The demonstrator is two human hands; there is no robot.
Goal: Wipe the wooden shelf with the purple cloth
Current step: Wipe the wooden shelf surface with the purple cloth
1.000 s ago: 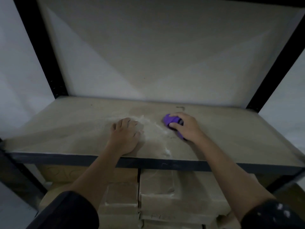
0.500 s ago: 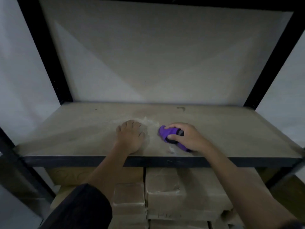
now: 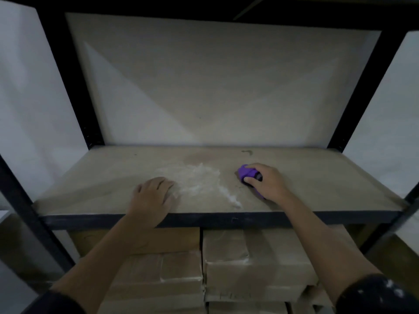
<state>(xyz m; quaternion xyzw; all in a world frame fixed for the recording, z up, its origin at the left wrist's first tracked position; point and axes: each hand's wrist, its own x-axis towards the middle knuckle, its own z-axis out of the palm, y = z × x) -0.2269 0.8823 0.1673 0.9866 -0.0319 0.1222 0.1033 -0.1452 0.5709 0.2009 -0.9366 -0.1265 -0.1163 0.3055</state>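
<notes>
Shelf (image 3: 328,184): right grip (image 3: 266,184) curled round cloth (image 3: 246,172); left grip (image 3: 152,198) resting, holding nothing; white dust (image 3: 199,180) between.

shelf (image 3: 317,182): matt wood | frame (image 3: 217,219): dark metal | cloth (image 3: 246,173): purple fabric

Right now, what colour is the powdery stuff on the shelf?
White. The powder patch lies on the wooden shelf between the two hands, seen best in the head view.
</notes>
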